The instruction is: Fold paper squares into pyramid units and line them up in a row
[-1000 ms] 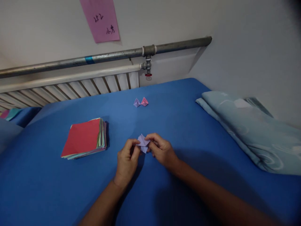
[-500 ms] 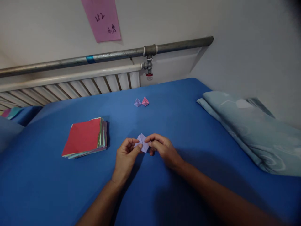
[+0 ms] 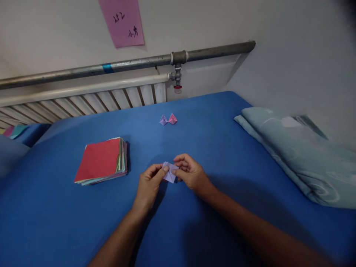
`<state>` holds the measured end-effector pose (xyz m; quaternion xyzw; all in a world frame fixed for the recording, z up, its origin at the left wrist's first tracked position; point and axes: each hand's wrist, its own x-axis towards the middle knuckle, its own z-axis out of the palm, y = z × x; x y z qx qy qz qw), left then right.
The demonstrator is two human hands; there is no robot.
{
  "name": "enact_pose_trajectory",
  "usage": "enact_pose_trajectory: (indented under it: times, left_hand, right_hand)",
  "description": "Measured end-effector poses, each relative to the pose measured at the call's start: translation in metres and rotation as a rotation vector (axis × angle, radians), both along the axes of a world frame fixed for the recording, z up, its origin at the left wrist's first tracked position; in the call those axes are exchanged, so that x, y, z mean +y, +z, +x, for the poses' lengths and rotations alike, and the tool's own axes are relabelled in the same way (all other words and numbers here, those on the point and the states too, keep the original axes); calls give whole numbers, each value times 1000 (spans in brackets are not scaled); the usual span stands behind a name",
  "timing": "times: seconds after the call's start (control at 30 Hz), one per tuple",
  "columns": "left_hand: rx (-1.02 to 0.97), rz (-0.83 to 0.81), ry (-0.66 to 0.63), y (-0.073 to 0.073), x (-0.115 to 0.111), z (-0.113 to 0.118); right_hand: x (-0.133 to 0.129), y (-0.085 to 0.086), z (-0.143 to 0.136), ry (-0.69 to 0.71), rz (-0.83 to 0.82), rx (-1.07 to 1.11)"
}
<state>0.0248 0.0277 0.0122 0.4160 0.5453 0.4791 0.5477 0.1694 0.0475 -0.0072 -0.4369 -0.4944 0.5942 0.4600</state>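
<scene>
A small folded lilac paper (image 3: 170, 175) is held up between both hands, over the blue bed surface. My left hand (image 3: 150, 181) pinches its left side, thumb on the front face. On the right side, my right hand (image 3: 193, 174) grips the paper with the thumb on its front; its other fingers curl behind, partly hidden. Creases show across the paper's face. Beyond the hands lie two folded paper pieces side by side, one lilac (image 3: 163, 119) and one pink (image 3: 172, 119), their corners close together.
To the left lies a stack of coloured paper (image 3: 100, 158), red on top. A folded pale green blanket (image 3: 294, 155) rests at the right by the wall. Along the back are a white radiator (image 3: 111, 100), a metal pipe (image 3: 139, 63) and a red-handled valve (image 3: 177, 87).
The folded lilac paper has turned slightly in the hands and its flaps look flatter. The right index finger has lifted off the front, leaving the thumb there.
</scene>
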Motion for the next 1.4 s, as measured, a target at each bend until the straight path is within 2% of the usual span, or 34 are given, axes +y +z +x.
enact_pose_trajectory:
  times: [0.17,0.27,0.47,0.73,0.97,1.2,1.3,1.4]
  left_hand:
    - [210,88,0,-2,-2,-3]
    - [165,56,4,-3,-1,-5]
    - [46,35,86,0,2,-4]
    - [-126,-46,82,-2,3,-5]
    - [-53,2,81,-2,4,-9]
    - [57,54,68,-3,3,-9]
    - [37,55,63,-4,3,-7]
    - [-74,7,81,-4,2,-5]
  right_hand:
    - [-3,1,-2,-13,61,-118]
    - [-4,7,-2,24,-9,-94]
    - [-10,22,-1,189,-183,-143]
    - [-5,20,2,239,-271,-172]
    - [-7,25,1,292,-264,-302]
    - [-8,29,-2,303,-378,-243]
    - [-8,29,-3,282,-391,-222]
    - [-9,30,-5,270,-406,-214]
